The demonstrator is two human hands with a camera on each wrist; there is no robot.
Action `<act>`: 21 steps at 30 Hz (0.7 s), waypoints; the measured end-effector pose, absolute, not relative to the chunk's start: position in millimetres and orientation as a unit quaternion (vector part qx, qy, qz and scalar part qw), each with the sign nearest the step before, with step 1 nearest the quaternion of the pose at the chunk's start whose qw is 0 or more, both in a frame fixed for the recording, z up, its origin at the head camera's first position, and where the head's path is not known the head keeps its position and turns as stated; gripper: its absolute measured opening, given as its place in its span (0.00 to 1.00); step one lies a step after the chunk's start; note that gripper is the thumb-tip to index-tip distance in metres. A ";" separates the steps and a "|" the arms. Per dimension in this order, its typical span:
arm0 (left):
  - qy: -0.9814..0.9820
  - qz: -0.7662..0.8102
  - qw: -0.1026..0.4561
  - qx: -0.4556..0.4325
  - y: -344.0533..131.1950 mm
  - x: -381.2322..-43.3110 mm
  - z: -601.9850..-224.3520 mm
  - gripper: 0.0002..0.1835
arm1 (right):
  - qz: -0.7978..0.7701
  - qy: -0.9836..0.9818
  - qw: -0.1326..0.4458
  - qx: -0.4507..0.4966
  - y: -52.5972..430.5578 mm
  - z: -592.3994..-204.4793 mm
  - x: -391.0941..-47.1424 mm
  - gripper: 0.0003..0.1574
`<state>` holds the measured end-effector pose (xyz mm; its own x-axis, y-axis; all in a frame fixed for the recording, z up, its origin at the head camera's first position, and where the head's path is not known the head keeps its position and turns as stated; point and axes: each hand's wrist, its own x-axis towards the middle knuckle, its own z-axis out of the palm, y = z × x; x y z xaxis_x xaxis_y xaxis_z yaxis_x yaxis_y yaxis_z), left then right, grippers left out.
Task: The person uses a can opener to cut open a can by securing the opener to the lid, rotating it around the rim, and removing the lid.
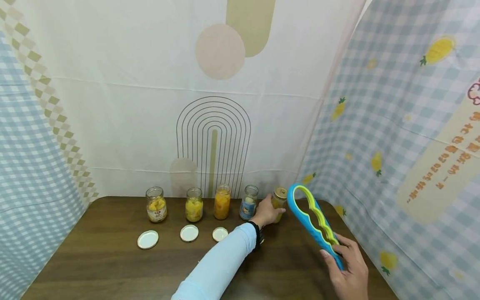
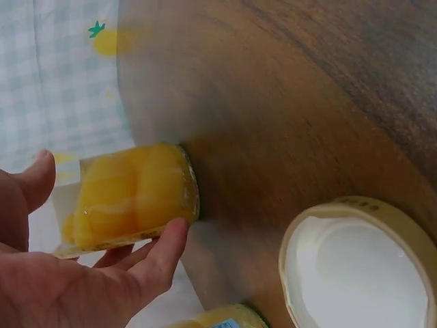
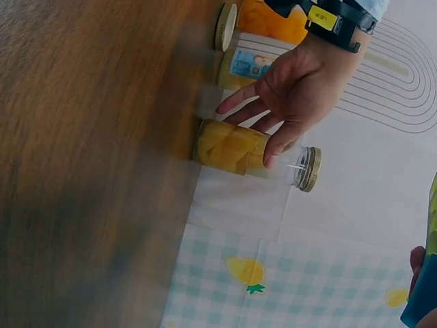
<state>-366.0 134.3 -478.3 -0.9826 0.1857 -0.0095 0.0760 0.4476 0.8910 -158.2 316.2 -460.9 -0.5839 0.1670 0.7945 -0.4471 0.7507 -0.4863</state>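
Note:
My left hand (image 1: 267, 211) is at the rightmost glass jar (image 1: 278, 203), which has a gold lid on and yellow fruit inside. In the left wrist view the fingers (image 2: 171, 253) lie along one side of this jar (image 2: 136, 195), with the thumb spread apart from them. The right wrist view shows the left hand (image 3: 290, 92) with fairly straight fingers beside the upright jar (image 3: 235, 149); firm contact is unclear. Raised over the table's right side, my right hand (image 1: 350, 266) grips a blue and green jar opener (image 1: 313, 221) by its handle end.
Several lidless fruit jars, among them a left one (image 1: 156, 206) and a blue-labelled one (image 1: 248, 204), stand along the back of the brown table (image 1: 112, 258). White-lined lids (image 1: 148, 239) lie before them. Fabric (image 1: 131, 125) hangs behind, and checked cloth (image 1: 375, 125) at the right.

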 end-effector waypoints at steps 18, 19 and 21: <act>0.805 0.558 0.065 0.189 84.3 -295.2 -458.0 0.31 | 0.348 -0.811 0.455 0.120 314.5 -444.5 -158.6 0.20; 0.801 0.563 0.067 0.193 77.5 -288.9 -457.8 0.30 | 0.350 -0.811 0.452 0.123 314.1 -443.4 -159.1 0.20; 0.792 0.572 0.068 0.203 63.6 -276.7 -458.5 0.28 | 0.355 -0.810 0.448 0.129 312.7 -442.1 -159.8 0.20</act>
